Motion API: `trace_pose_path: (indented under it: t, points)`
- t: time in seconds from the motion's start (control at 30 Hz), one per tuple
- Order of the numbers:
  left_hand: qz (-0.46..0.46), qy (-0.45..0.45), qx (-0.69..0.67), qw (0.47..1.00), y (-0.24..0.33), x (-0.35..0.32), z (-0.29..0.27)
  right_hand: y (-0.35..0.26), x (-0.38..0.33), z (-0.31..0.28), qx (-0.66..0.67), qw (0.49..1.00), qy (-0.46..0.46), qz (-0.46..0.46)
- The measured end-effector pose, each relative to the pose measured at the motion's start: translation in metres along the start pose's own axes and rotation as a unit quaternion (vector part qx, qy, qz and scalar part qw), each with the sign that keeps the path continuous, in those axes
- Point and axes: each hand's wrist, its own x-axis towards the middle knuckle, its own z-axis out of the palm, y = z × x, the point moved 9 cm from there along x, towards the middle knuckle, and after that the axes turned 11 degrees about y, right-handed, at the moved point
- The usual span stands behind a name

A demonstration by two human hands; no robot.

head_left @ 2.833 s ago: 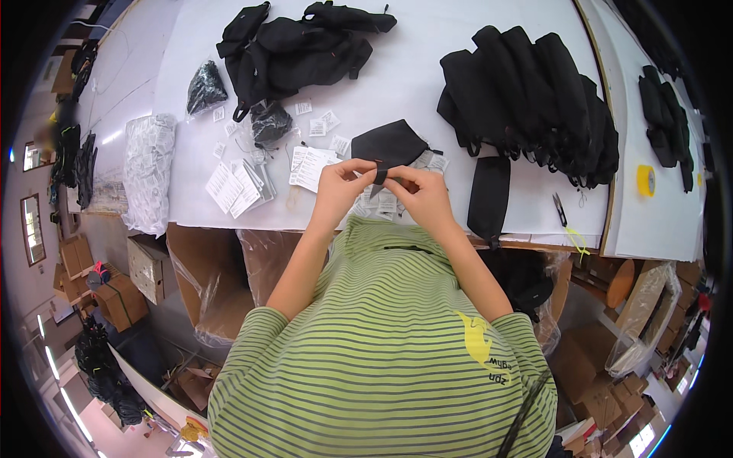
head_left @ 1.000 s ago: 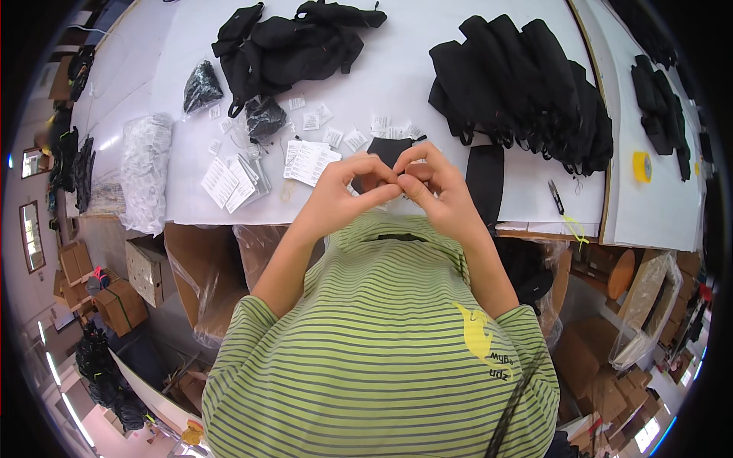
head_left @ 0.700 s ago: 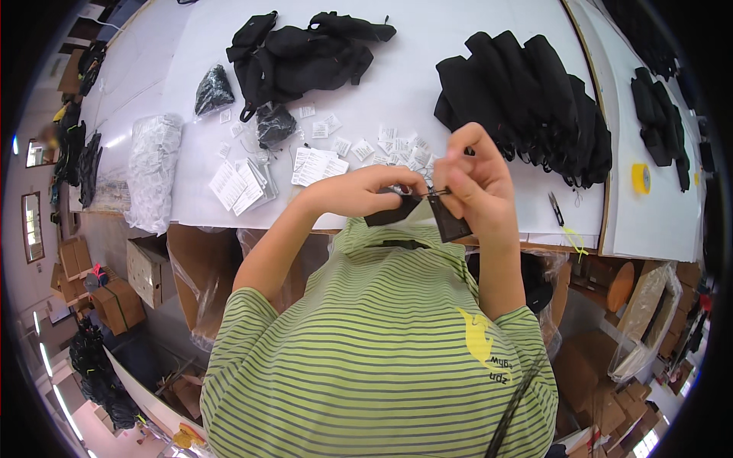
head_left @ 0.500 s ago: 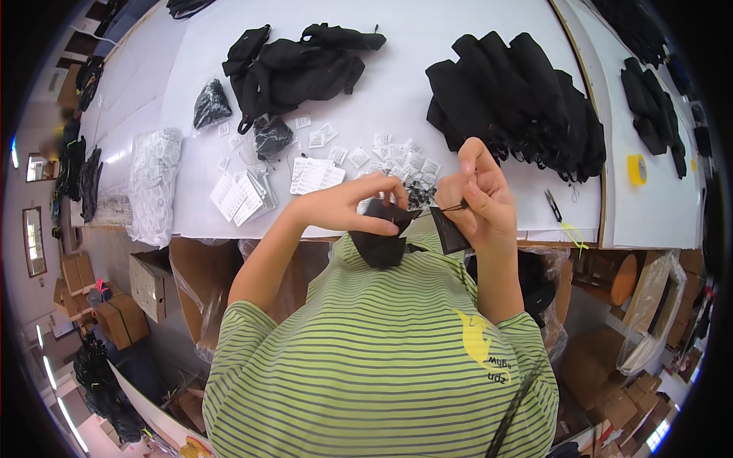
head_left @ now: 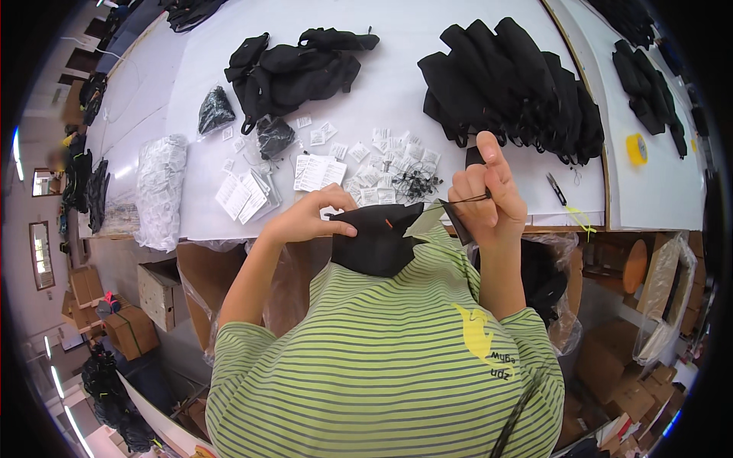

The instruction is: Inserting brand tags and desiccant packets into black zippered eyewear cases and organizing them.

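Note:
A black fabric pouch with a small orange mark hangs in front of my chest at the table's near edge. Its left upper corner is pinched between the thumb and fingers of my left hand. My right hand is closed on a thin black cord, its index finger pointing up. A dark flat tag hangs beside that palm, partly covered by the fingers. Just beyond the pouch lies a small heap of black cords.
Small white packets and printed cards lie across the middle. Black bags are piled at the left and right. Scissors and a yellow tape roll lie right; a clear plastic bundle lies left.
My left hand has moved left with the pouch, which is now spread wider and flatter. The right hand has shifted slightly right, farther from the pouch, still gripping the cord.

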Motion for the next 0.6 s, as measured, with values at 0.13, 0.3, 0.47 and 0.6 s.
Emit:
trace_pose_path:
  t: [0.13, 0.3, 0.47, 0.6]
  points:
    - [0.048, 0.097, -0.04, 0.993, 0.031, -0.014, -0.007, -0.011, -0.009, 0.001, 0.01, 1.0, -0.019, -0.017]
    - [0.031, 0.15, 0.021, 0.988, 0.065, -0.042, -0.007, -0.026, -0.037, 0.014, 0.044, 0.995, -0.074, -0.048]
    - [-0.008, 0.209, 0.025, 0.977, 0.076, -0.07, -0.004, -0.037, -0.049, 0.035, 0.097, 0.971, -0.213, -0.038]
    - [0.015, 0.25, 0.039, 0.967, 0.087, -0.086, 0.002, -0.035, -0.056, 0.041, 0.106, 0.955, -0.277, 0.012]
